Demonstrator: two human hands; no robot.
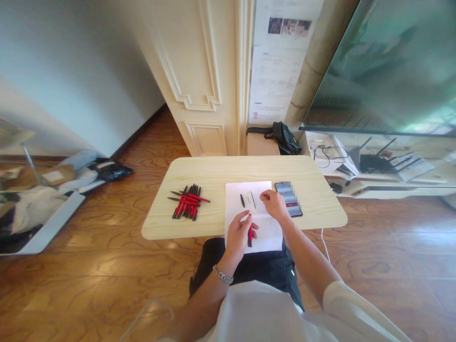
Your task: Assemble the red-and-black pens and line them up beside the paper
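Note:
My left hand is closed around a red and black pen barrel, held upright over the white paper sheet near the table's front edge. My right hand rests on the paper with fingertips pinched together near a thin pen refill; what they hold is too small to name. A small black pen part lies on the paper beside the refill. A pile of several red and black pens lies on the left of the light wooden table.
A phone lies just right of the paper, close to my right hand. A black bag sits on a stool behind the table. A low shelf with cables stands at the right, clutter on the floor at the left.

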